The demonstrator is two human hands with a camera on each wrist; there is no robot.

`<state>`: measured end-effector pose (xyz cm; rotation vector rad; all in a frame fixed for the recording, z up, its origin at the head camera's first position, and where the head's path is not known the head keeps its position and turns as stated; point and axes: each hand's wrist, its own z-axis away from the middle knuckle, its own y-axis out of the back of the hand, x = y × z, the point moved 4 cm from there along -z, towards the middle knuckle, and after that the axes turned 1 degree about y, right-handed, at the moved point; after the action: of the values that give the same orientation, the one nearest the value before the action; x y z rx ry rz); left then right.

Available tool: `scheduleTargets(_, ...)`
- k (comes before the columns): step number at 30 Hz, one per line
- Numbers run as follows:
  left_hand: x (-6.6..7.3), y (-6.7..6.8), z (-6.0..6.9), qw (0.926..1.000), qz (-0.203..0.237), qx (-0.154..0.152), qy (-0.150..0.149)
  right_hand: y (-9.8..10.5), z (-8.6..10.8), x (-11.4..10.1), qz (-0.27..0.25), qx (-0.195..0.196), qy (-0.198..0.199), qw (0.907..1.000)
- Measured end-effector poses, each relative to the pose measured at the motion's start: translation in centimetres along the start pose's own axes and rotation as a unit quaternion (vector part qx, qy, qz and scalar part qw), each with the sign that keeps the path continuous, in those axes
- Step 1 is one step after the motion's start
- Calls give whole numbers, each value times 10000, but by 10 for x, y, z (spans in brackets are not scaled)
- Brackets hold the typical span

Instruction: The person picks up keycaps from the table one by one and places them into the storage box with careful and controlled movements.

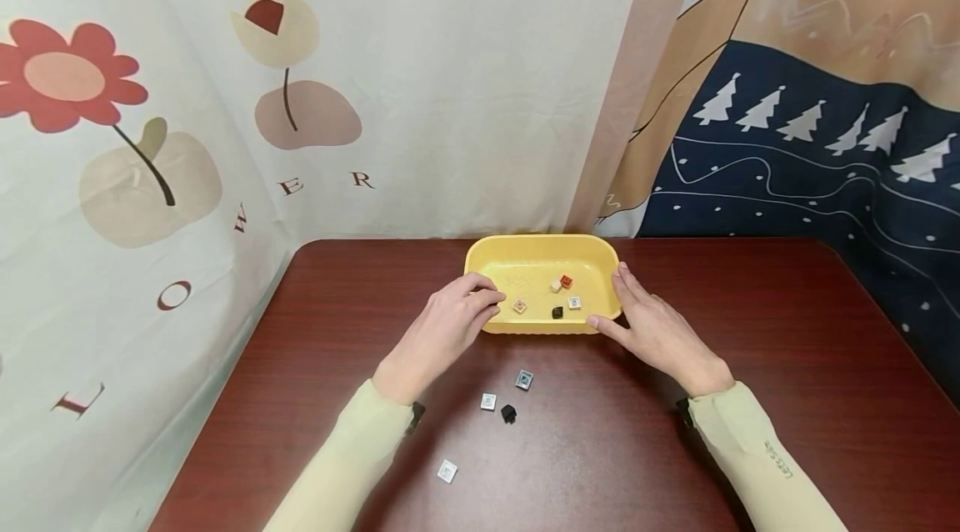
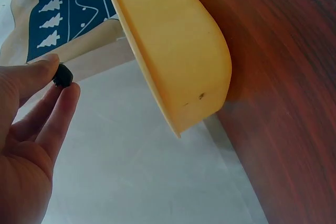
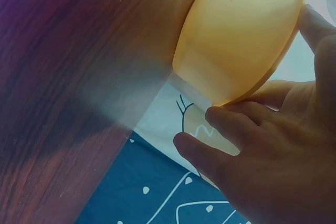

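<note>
My left hand (image 1: 457, 311) pinches a small black piece (image 2: 63, 75) between thumb and fingertips, at the left end of a yellow plastic tray (image 1: 543, 327). In the head view the fingers hide that piece. My right hand (image 1: 660, 332) rests against the tray's right end, thumb at the near rim and fingers extended along the side. Inside the tray lie an orange square piece (image 1: 520, 307), a red piece (image 1: 566, 282), a cream piece (image 1: 556, 287), a white square piece (image 1: 574, 303) and a black piece (image 1: 557, 313).
On the dark red table (image 1: 315, 449), in front of the tray, lie a grey-blue square piece (image 1: 524, 380), a white square piece (image 1: 488, 402), a black piece (image 1: 508, 414) and a nearer white square piece (image 1: 447, 471). A printed curtain (image 1: 465, 82) hangs behind the table's far edge.
</note>
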<state>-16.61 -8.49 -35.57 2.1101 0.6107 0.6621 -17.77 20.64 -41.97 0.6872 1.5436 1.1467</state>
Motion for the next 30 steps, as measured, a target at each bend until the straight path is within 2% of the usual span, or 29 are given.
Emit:
scheduleTargets(8,-7,-12,-7,9999,33,103,-35,-1,0,0,-14,16,22,10000)
scheduleTargets(14,-12,-20,-13,9999,79,-16,66,0,0,0,-17,23,37,10000)
scheduleTargets(19,-16,-29,-19,9995,49,-216,238,0,0,0,-13,8,9,10000)
scheduleTargets(23,-18,-37,-25,9984,-182,-436,295,0,0,0,-13,15,15,10000)
scheduleTargets(30,-19,-49,-35,9921,-514,-975,606,0,-1,0,7,49,53,10000)
